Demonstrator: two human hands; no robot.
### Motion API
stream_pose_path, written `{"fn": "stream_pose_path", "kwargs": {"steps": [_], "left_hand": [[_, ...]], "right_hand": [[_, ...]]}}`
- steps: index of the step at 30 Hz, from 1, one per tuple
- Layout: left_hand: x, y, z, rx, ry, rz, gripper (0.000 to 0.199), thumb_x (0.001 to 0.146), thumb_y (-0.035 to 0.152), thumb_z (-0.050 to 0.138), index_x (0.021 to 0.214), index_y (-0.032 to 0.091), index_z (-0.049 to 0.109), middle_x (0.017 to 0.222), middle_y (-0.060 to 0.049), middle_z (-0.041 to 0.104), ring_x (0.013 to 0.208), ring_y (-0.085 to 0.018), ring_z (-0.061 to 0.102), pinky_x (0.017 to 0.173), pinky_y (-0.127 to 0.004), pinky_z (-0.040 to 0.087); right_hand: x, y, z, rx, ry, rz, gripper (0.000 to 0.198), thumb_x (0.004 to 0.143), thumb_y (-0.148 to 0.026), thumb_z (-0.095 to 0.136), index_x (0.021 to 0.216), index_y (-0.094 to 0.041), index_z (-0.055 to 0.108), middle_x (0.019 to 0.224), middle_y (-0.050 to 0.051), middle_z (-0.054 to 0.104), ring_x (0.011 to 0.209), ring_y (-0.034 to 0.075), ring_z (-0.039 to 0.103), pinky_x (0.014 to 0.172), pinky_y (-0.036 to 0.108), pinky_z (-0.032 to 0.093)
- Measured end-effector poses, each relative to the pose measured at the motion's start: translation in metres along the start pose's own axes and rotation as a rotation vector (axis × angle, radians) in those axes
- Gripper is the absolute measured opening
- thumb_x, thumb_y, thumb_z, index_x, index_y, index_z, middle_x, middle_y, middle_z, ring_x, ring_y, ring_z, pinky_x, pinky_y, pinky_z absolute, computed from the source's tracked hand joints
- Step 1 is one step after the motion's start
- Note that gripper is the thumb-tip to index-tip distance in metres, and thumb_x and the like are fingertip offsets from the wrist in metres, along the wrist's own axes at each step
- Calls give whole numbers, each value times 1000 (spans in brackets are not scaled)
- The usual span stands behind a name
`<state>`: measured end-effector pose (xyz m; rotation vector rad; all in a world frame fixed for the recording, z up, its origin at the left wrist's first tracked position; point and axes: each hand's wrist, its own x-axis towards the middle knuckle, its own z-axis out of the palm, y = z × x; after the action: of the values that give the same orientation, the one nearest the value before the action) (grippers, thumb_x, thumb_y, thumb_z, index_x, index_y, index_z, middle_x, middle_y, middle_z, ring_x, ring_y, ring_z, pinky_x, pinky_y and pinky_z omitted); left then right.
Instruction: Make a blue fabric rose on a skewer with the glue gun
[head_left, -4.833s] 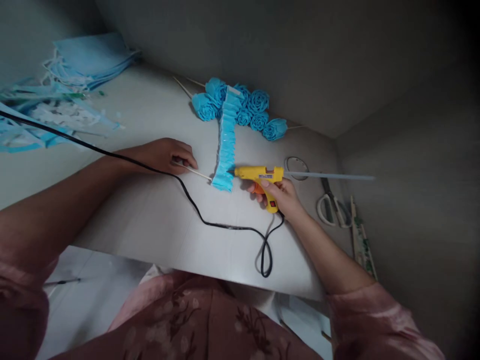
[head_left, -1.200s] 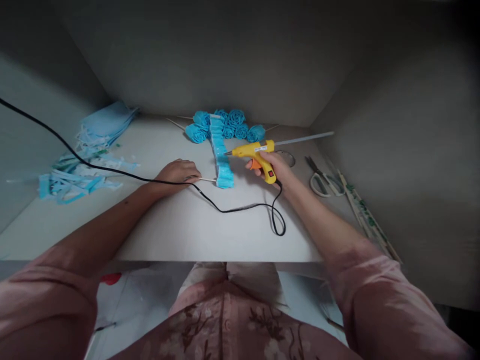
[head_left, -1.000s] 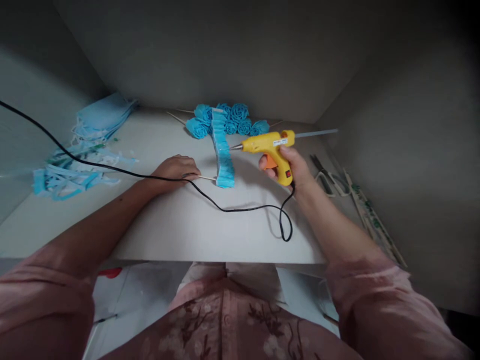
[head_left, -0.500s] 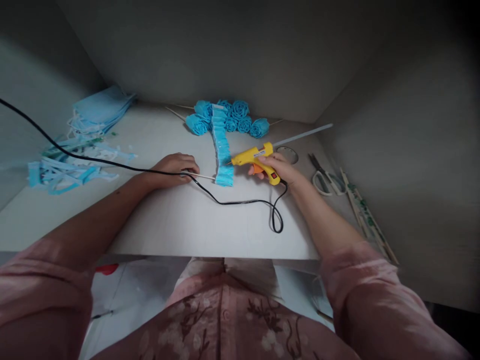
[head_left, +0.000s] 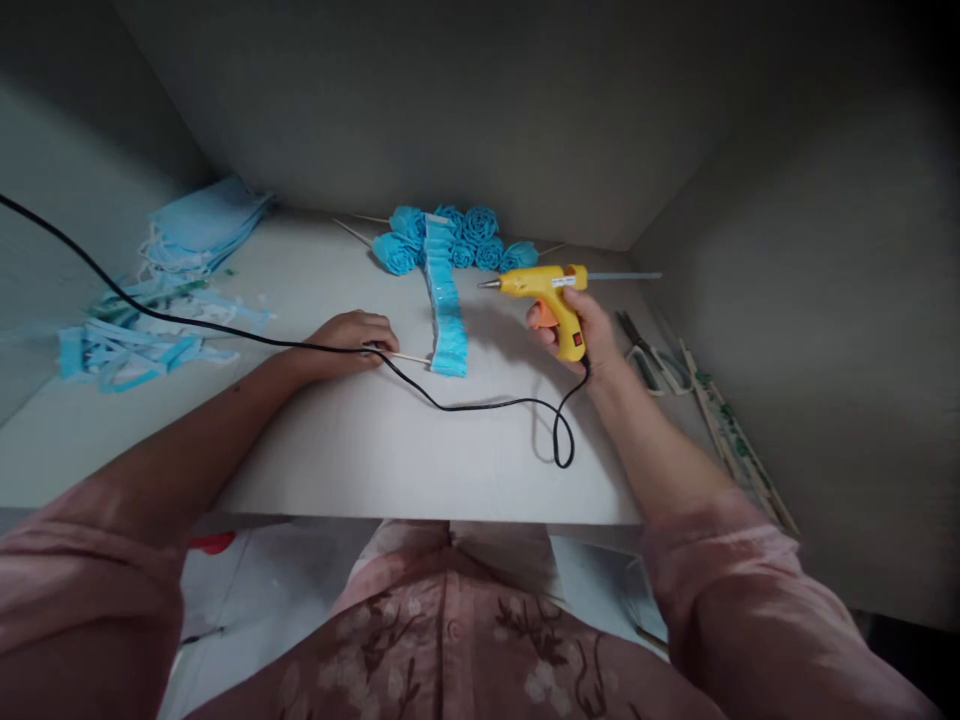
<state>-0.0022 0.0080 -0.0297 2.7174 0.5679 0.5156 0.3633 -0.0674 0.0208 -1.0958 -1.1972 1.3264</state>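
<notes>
My right hand (head_left: 583,325) grips a yellow glue gun (head_left: 544,283) with an orange trigger, its nozzle pointing left. A clear glue stick (head_left: 626,276) juts from the gun's back. Low on the table, my left hand (head_left: 352,335) is closed around a thin wooden stick (head_left: 412,358). That stick's far end meets the lower end of a pleated blue strip (head_left: 448,315). The strip's upper end lies over a group of blue flowers (head_left: 480,225) on sticks. The gun's tip is to the right of the strip, apart from it.
A black cord (head_left: 247,333) crosses over my left wrist and loops beneath the gun. Stacked blue face masks (head_left: 214,220) and cut mask scraps (head_left: 135,345) lie at left. Scissors (head_left: 656,360) and several wooden sticks (head_left: 739,440) lie at right. Walls enclose the table (head_left: 405,470).
My right hand has drawn the glue gun right and up, away from the blue strip, and levelled it. My left hand stays in place on the stick.
</notes>
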Motion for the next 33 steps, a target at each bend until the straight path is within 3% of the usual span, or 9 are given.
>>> {"fn": "stream_pose_path", "kwargs": {"steps": [3, 6, 12, 16, 23, 28, 33], "left_hand": [[0, 0, 1, -10, 5, -11, 27, 95, 35, 52, 91, 19, 74, 89, -6, 73, 82, -18, 67, 80, -27, 47], [0, 1, 0, -6, 1, -28, 25, 93, 32, 53, 90, 20, 74, 88, -5, 73, 82, -18, 68, 80, -27, 46], [1, 2, 0, 6, 3, 0, 25, 95, 31, 53, 90, 19, 74, 89, -6, 73, 82, -18, 67, 80, -26, 45], [1, 1, 0, -12, 2, 10, 25, 96, 31, 53, 90, 18, 74, 89, -6, 73, 82, -18, 67, 79, -26, 45], [1, 2, -1, -32, -14, -9, 24, 97, 32, 55, 91, 19, 75, 90, -6, 73, 83, -18, 68, 81, -26, 46], [0, 0, 0, -30, 2, 3, 24, 97, 30, 56, 91, 18, 75, 90, -5, 73, 83, -17, 67, 81, -25, 45], [-1, -4, 2, -44, 11, 57, 23, 98, 32, 57, 91, 17, 74, 89, -5, 72, 82, -16, 67, 80, -24, 44]], "right_hand": [[1, 2, 2, 45, -23, -23, 50, 82, -70, 65, 82, -20, 67, 66, 3, 70, 45, 11, 50, 37, 23, 33], [5, 8, 5, -43, -89, 52, 44, 77, -62, 75, 77, -18, 68, 59, 4, 67, 46, 12, 52, 37, 23, 33], [6, 10, 4, -58, -69, 113, 42, 84, -61, 68, 82, -19, 71, 69, 7, 74, 51, 13, 56, 40, 24, 36], [7, 17, 1, -183, -147, 137, 45, 74, -61, 77, 74, -17, 72, 59, 7, 69, 47, 12, 53, 38, 23, 33], [8, 21, 1, -214, -203, 121, 52, 73, -66, 76, 73, -14, 75, 58, 8, 70, 44, 10, 50, 36, 21, 34], [9, 22, 2, -290, -234, 163, 52, 69, -66, 83, 77, -14, 77, 73, 9, 77, 48, 9, 55, 39, 20, 40], [9, 20, -4, -226, -224, 86, 56, 75, -69, 74, 76, -13, 77, 59, 7, 70, 47, 11, 54, 38, 22, 36]]}}
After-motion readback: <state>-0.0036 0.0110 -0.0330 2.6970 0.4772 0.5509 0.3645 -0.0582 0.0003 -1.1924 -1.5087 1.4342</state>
